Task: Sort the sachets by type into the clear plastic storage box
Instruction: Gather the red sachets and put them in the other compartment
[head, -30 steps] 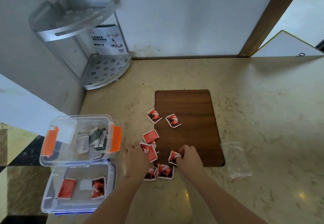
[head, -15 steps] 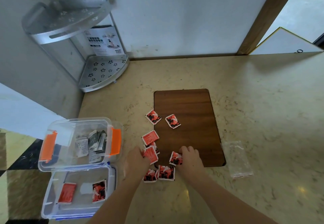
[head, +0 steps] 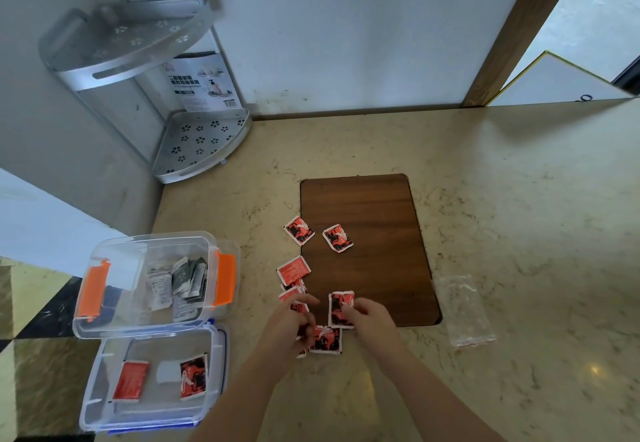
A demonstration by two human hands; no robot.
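Since half a second ago my right hand (head: pixel 369 317) has lifted one red sachet (head: pixel 341 308) off the near-left corner of the wooden board (head: pixel 367 233); I now pinch it by its right edge, so it stands nearly upright with its long side running toward and away from me. My left hand (head: pixel 294 324) has closed in over the cluster at the board's left edge, fingers curled down onto a sachet there, though whether I truly grip it I cannot tell. The view itself has shifted slightly.

One printed sachet (head: pixel 325 339) lies flat between my two hands, tilted a little. A plain-side red sachet (head: pixel 293 270) lies just left of the board, and two printed ones (head: pixel 299 230) (head: pixel 337 238) sit farther up, one straddling the board's left edge, the other fully on it, both turned diagonally.

The clear plastic storage box (head: pixel 104 403) stands at the tabletop's near-left edge with two red sachets (head: pixel 131 381) inside, long axes toward me. Behind it, touching, is a second box with orange clips (head: pixel 225 279) holding grey and white sachets (head: pixel 183 282).

Bare tabletop (head: pixel 519 182) runs wide to the right and behind the board; only a clear plastic bag (head: pixel 464 310) lies right of it. Between the boxes and the sachets there is a narrow free strip. A metal corner rack (head: pixel 201 143) fills the far-left corner.
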